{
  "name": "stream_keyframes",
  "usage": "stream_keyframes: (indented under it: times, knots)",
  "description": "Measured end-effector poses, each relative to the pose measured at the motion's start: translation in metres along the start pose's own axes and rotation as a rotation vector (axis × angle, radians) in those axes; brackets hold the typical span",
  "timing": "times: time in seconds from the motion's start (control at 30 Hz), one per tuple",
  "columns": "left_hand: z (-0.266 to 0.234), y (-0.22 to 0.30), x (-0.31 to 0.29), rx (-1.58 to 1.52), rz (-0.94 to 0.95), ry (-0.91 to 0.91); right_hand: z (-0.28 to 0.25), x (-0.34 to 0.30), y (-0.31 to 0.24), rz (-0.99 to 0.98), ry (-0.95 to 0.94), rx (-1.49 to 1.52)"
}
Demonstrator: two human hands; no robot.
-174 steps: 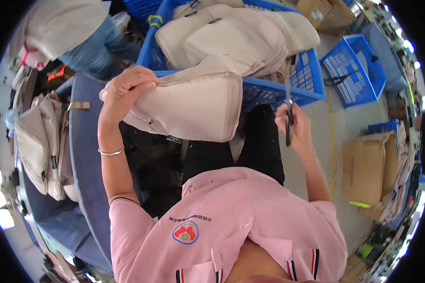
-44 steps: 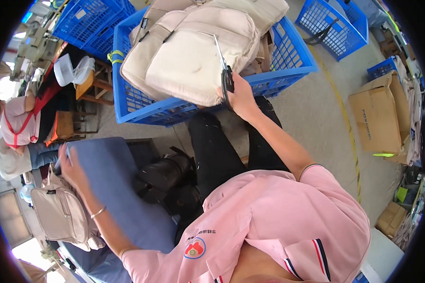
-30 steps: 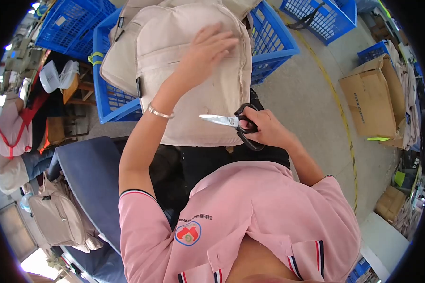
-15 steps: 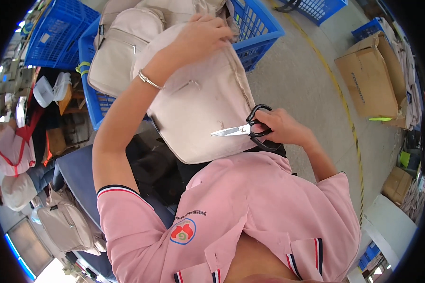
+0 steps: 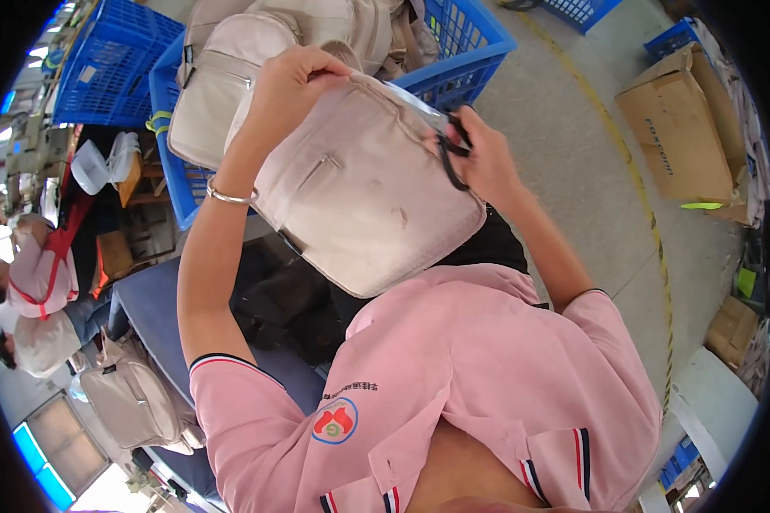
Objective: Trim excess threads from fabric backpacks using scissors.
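Observation:
A beige backpack (image 5: 368, 197) lies across my lap, its front with a short zipper turned up and its top end against the blue crate. At that far end my left hand (image 5: 291, 90) has its fingertips pinched together on the backpack's edge; any loose thread there is too small to make out. My right hand (image 5: 485, 158) grips black-handled scissors (image 5: 415, 101) by their loops. The scissors' blades point up and left along the right side seam of the backpack, toward my left fingertips. Whether the blades are parted is hard to see.
Several more beige backpacks (image 5: 218, 103) fill the blue plastic crate (image 5: 466, 56) ahead. Off to the left are a blue-grey surface (image 5: 158, 312) and another backpack (image 5: 128, 398). People sit farther left. A cardboard box (image 5: 680, 128) stands on the floor at right, past a yellow line.
My left hand has drawn back leftward to a pinch on the backpack's edge. The right hand has carried the scissors up and away from the bag's lower right to its upper right seam.

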State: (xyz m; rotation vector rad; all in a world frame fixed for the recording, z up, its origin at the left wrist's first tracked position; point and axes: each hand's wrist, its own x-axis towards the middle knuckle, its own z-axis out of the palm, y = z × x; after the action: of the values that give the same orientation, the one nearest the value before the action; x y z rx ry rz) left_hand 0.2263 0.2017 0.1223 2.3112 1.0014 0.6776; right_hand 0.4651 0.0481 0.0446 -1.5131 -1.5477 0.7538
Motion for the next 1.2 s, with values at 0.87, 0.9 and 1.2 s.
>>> stream_keyframes:
  times: [0.87, 0.9, 1.2]
  knots:
    - [-0.079, -0.012, -0.08, -0.175, -0.207, -0.002, 0.103, 0.026, -0.027, -0.539, 0.289, -0.327]
    - [-0.08, -0.013, -0.081, -0.173, -0.211, 0.002, 0.105, 0.027, -0.026, -0.542, 0.286, -0.324]
    - [-0.065, -0.036, -0.075, 0.234, 0.119, 0.157, 0.085, 0.045, -0.042, 0.018, -0.084, 0.294]
